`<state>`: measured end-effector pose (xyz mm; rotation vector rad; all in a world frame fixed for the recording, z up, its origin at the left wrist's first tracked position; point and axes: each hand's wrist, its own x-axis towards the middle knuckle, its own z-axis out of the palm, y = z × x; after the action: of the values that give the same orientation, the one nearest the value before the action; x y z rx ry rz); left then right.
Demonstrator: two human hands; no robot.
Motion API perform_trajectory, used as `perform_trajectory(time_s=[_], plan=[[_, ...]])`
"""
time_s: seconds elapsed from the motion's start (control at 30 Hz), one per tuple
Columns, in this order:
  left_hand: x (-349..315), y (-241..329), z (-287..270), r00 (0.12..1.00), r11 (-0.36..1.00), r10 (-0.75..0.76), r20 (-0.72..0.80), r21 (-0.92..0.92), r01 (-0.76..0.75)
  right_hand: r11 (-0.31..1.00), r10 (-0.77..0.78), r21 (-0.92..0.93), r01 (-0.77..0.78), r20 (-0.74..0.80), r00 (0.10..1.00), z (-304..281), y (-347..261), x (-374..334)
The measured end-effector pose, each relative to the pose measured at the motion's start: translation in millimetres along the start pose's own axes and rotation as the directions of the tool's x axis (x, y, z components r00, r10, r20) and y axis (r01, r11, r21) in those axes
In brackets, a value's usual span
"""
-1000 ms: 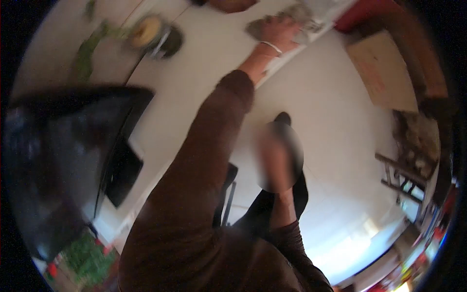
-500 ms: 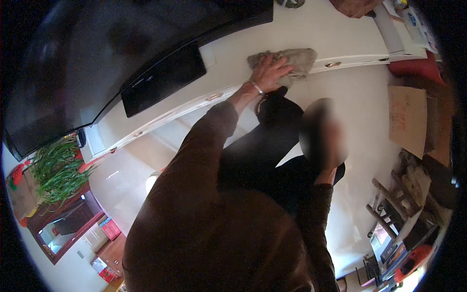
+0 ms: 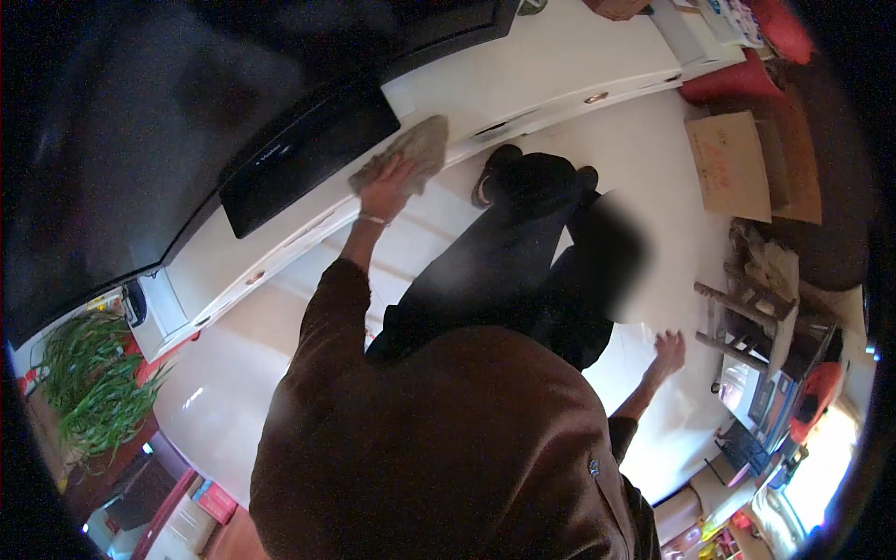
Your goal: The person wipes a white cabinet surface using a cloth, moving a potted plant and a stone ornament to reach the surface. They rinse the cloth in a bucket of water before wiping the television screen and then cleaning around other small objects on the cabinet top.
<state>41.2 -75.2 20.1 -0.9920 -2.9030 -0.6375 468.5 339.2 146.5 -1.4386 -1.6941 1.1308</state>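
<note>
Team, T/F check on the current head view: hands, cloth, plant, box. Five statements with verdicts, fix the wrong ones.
1. The left hand is on the cloth. True.
2. The right hand is also on the cloth. False: the right hand is well apart from the cloth, with nothing visible in it.
3. The left wrist wears a pale bracelet. True.
4. The plant stands at the right of the picture. False: the plant is at the lower left.
5. The cardboard box is at the right of the picture. True.
</note>
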Motion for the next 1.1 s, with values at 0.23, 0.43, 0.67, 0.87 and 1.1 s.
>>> perform_trajectory(time_s=[0.23, 0.43, 0.67, 0.87, 1.1], plan=[[-27, -27, -54, 0.984, 0.991, 0.109, 0.144, 0.060, -0.118, 0.968, 0.247, 0.002, -0.252, -0.197, 0.949, -47, 58, -114], [50, 48, -78, 0.945, 0.784, -0.287, -0.155, -0.606, 0.138, 0.985, 0.149, 0.097, -0.145, -0.038, 0.988, 12, 16, -101], [146, 57, 13, 0.989, 0.990, -0.091, -0.119, 0.096, 0.103, 0.979, -0.115, 0.186, 0.083, 0.171, 0.978, 127, -107, -56], [167, 60, 42, 0.973, 0.967, -0.177, -0.145, 0.159, 0.199, 0.968, -0.247, 0.112, 0.226, 0.585, 0.772, 238, -156, -53], [228, 128, 31, 0.991, 0.989, -0.037, 0.126, 0.147, 0.019, 0.642, -0.400, -0.253, 0.724, 0.695, 0.597, 384, -141, 65]])
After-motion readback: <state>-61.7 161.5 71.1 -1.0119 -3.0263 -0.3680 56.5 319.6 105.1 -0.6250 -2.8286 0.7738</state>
